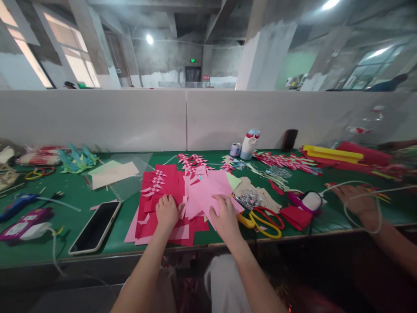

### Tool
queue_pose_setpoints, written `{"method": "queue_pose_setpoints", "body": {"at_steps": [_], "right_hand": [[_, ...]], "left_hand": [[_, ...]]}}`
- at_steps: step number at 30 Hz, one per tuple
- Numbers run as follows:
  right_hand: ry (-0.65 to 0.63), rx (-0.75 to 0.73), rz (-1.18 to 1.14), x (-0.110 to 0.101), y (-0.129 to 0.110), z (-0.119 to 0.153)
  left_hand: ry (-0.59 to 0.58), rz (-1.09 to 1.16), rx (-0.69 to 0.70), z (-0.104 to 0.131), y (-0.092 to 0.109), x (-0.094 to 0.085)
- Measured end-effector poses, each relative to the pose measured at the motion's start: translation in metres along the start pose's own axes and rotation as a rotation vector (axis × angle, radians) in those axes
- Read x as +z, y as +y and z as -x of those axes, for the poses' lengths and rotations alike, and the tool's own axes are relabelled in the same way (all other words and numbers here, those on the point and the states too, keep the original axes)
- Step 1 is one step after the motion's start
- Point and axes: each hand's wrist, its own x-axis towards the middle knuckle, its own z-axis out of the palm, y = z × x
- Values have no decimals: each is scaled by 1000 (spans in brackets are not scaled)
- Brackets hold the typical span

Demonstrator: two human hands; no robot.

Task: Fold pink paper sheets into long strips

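Note:
My left hand rests on red sheets, its fingers slightly curled and apart, with small red folded pieces around it. Over the pink sheets lies my right hand, thumb and fingers spread at their lower right part. Neither hand shows anything gripped. Woven pink-and-red paper strips lie on the red sheets just beyond my left hand. Scissors with yellow handles are right of my right hand, beside a red-handled pair. A heap of small shiny pieces sits on tan paper.
A phone lies left of the sheets, near the edge of the green table. A white bottle and a can stand by the partition. Another person's hand is at right, near white cables.

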Motion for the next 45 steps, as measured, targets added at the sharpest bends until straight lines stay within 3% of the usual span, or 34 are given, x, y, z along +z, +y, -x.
{"method": "queue_pose_setpoints", "body": {"at_steps": [6,13,19,22,27,32,37,40,45], "right_hand": [[-92,31,-52,18,0,11],[-184,22,-60,19,-6,12],[-357,-143,-6,27,-34,12],[-429,-211,10,33,-45,13],[-516,-203,0,35,-47,14],[-433,-149,-81,30,-30,14],[-100,-123,-121,18,-10,16],[0,-273,-78,7,-9,19],[-26,-525,125,-6,-21,20]], "left_hand": [[-21,-10,9,-2,-3,0],[-95,71,92,-12,-24,-5],[-109,167,105,-15,-43,-8],[-40,214,52,-17,-50,-12],[190,313,-64,-23,-65,-29],[372,434,19,-7,-79,-48],[408,491,306,40,-81,-49],[368,489,480,64,-81,-43],[306,485,651,85,-92,-34]]}}
